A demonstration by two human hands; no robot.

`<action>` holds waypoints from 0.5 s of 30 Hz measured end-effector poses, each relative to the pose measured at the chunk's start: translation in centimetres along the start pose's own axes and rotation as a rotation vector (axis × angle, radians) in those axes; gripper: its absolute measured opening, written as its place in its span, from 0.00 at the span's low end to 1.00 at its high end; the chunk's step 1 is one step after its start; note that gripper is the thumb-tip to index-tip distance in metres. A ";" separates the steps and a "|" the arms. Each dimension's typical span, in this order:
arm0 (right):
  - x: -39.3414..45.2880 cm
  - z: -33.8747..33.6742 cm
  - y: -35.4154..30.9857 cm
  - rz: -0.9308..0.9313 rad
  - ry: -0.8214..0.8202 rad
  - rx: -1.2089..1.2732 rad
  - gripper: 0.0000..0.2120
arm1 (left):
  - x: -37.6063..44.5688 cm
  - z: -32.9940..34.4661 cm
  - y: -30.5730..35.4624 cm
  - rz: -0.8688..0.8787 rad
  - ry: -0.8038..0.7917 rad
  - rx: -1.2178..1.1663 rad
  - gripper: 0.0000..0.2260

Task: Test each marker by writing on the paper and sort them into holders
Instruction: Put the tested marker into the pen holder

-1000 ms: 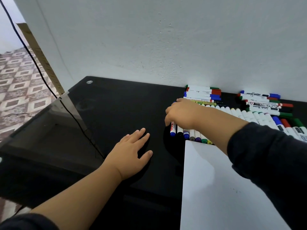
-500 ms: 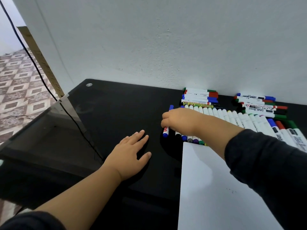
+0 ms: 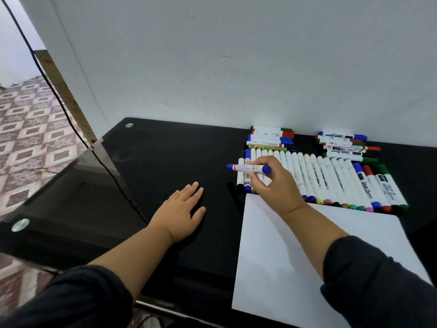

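Marker level, crosswise – cap right, in right hand.

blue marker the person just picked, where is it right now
In the head view the blue marker lies crosswise in the right hand, lifted over the left end of the marker row, just beyond the paper.

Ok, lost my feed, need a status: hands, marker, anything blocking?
Right hand pinching blue marker, capped, above the marker row. Left hand flat on table. Paper blank, unobstructed.
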State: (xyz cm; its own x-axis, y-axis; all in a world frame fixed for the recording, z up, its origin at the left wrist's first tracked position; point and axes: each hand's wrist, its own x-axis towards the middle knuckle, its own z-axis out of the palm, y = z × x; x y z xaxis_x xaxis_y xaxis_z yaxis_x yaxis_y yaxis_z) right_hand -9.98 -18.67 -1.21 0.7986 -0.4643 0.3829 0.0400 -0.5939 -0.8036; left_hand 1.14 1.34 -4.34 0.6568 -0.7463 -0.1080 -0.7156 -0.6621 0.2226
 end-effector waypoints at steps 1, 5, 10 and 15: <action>-0.8 -0.3 -0.5 0.055 0.050 0.091 0.13 | 0.0 0.0 0.1 -0.007 -0.010 0.005 0.25; -3.6 -1.8 -2.2 0.226 0.255 0.377 0.11 | -0.4 -0.1 0.9 -0.083 -0.017 -0.050 0.24; -6.7 -3.4 -3.6 0.428 0.400 0.555 0.06 | -2.5 -0.6 6.1 -0.117 0.106 -0.369 0.22; -8.8 -4.3 -3.7 0.574 0.507 0.545 0.02 | -4.3 -1.0 11.6 -0.030 0.063 -0.624 0.17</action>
State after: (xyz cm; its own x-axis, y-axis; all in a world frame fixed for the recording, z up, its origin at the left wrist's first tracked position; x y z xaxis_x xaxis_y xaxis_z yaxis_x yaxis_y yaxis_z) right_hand -19.75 -15.24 0.33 0.4315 -0.8977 -0.0888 0.0988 0.1448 -0.9845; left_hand -9.69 -3.04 -0.29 0.7009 -0.7098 -0.0699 -0.4357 -0.5037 0.7460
